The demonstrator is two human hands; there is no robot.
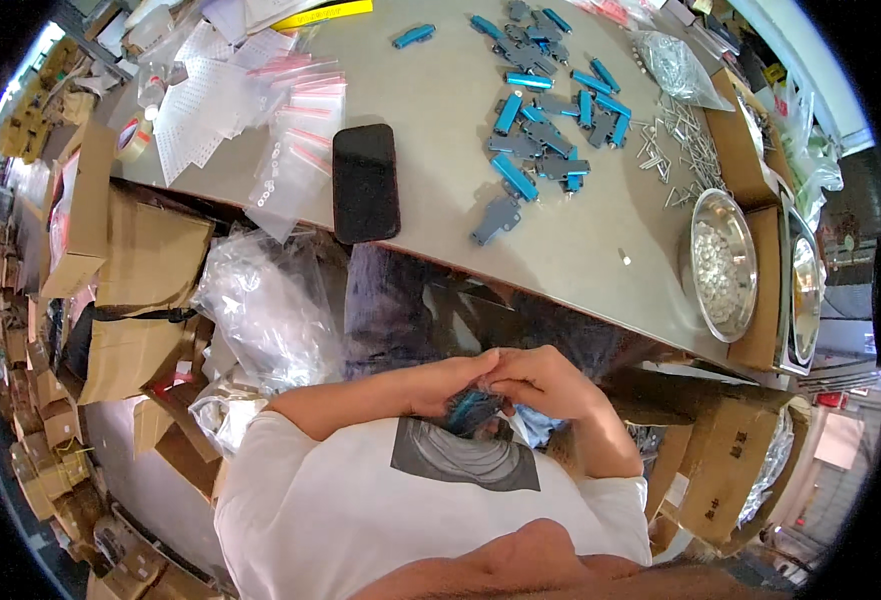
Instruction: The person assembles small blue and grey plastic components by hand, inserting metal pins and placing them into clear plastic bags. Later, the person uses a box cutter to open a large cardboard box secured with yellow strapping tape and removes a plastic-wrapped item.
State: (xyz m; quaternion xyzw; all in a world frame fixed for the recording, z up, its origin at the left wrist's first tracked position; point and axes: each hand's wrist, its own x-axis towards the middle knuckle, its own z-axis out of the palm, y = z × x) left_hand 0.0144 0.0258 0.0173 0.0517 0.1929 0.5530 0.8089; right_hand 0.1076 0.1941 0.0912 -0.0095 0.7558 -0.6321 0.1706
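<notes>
Both my hands are close to my chest, below the table's near edge. My left hand (pixel 450 383) and my right hand (pixel 545 380) meet around a small blue and grey metal part (pixel 472 410), fingers closed on it. Most of the part is hidden by my fingers. On the grey table (pixel 440 110) above lie several similar blue and grey parts (pixel 540 110), spread at the far right.
A black phone (pixel 365 182) lies near the table's front edge. Small clear bags with red strips (pixel 295 120) sit at the left, loose metal pins (pixel 682 145) and a steel bowl of small white pieces (pixel 722 262) at the right. Cardboard boxes (pixel 135 270) and plastic bags (pixel 265 300) crowd the floor.
</notes>
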